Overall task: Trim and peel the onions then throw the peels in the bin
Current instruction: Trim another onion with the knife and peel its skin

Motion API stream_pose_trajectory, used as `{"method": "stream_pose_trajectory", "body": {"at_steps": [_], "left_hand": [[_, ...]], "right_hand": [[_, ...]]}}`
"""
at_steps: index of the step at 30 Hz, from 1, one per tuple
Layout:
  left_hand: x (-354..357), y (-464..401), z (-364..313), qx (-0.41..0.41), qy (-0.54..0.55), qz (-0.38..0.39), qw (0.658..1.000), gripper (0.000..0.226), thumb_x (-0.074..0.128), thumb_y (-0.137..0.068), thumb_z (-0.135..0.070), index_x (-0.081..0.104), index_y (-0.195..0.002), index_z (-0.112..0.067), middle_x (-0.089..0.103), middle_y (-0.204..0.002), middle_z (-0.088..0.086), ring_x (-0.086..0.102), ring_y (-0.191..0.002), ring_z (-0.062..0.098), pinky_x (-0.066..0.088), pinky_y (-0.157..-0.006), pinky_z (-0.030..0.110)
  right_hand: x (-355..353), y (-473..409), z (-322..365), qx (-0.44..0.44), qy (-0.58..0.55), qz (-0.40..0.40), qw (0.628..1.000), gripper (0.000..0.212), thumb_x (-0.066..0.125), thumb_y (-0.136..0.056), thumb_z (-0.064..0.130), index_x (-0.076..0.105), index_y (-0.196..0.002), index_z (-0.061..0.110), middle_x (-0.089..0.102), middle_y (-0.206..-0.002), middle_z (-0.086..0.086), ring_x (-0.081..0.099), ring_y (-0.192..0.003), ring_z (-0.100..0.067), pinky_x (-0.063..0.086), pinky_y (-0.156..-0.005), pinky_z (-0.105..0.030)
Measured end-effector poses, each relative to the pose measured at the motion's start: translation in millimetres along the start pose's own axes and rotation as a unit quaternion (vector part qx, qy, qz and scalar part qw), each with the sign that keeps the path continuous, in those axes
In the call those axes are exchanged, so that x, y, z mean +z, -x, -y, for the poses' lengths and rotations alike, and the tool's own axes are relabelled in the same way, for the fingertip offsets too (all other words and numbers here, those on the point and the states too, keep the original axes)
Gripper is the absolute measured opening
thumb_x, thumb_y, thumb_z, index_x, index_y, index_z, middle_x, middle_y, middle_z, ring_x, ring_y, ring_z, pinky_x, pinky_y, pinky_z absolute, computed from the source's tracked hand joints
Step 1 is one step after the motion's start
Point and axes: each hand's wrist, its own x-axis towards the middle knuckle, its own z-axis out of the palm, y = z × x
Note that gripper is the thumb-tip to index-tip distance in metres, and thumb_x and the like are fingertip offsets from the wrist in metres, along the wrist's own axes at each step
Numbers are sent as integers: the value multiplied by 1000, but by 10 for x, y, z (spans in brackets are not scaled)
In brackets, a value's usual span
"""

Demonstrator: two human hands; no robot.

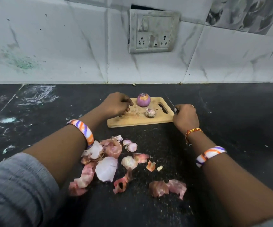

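Observation:
A peeled purple onion (143, 99) stands at the back of the wooden cutting board (137, 121). In front of it lies a smaller onion piece (150, 112) with papery skin. My left hand (116, 104) rests on the board's left part with fingers curled over small scraps; I cannot see anything held in it. My right hand (185, 117) grips the handle of a knife (171, 103) at the board's right edge, blade pointing away toward the wall. A pile of pink and white onion peels (111, 163) lies on the black counter between my forearms.
The black counter (230, 112) runs to a white tiled wall with a switch and socket plate (153, 31). White and green smears mark the counter at the left. Two more peels (168, 188) lie nearer to me. No bin is in view.

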Motion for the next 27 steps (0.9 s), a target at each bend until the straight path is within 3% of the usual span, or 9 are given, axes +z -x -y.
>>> {"method": "stream_pose_trajectory", "body": {"at_steps": [3, 8, 11, 17, 23, 27], "left_hand": [[52, -164, 5, 8, -29, -12, 999, 26, 48, -86, 3, 63, -104, -7, 65, -80, 10, 59, -61, 14, 52, -65, 28], [116, -280, 47, 6, -42, -14, 999, 32, 49, -83, 7, 62, -109, -5, 69, -97, 14, 64, -90, 20, 51, -86, 34], [91, -269, 73, 9, -46, -13, 999, 27, 53, -83, 2, 64, -106, -6, 69, -99, 15, 64, -97, 23, 49, -92, 35], [-54, -87, 73, 5, -57, -18, 998, 25, 55, -84, -2, 65, -107, -6, 67, -103, 13, 59, -87, 18, 42, -73, 26], [-176, 351, 92, 18, -95, -26, 995, 22, 57, -87, -12, 67, -106, -7, 67, -109, 11, 59, -103, 22, 37, -80, 22], [-212, 690, 181, 21, -120, -16, 992, 32, 50, -92, -30, 66, -105, -5, 66, -104, 13, 58, -95, 23, 37, -75, 26]], "right_hand": [[191, -226, 38, -18, 38, 21, 999, 33, 55, -85, 0, 62, -117, 5, 54, -114, -19, 56, -102, -34, 52, -88, -45], [414, -393, 94, -11, 74, 56, 996, 27, 56, -87, 5, 62, -113, 3, 53, -115, -17, 53, -107, -32, 51, -89, -45], [430, -387, 103, -8, 78, 64, 995, 30, 57, -87, 7, 61, -116, 5, 55, -114, -16, 54, -107, -31, 52, -89, -45], [184, -195, 127, -9, 94, 47, 994, 33, 59, -86, 17, 60, -119, 14, 58, -118, -13, 53, -111, -33, 49, -90, -50], [-99, 345, 196, -22, 41, 17, 999, 36, 56, -87, 18, 59, -123, 17, 58, -120, -13, 55, -110, -33, 49, -89, -46], [-159, 803, 225, -15, -7, 40, 999, 37, 56, -86, 23, 59, -123, 18, 62, -113, -13, 60, -101, -32, 51, -86, -48]]}}
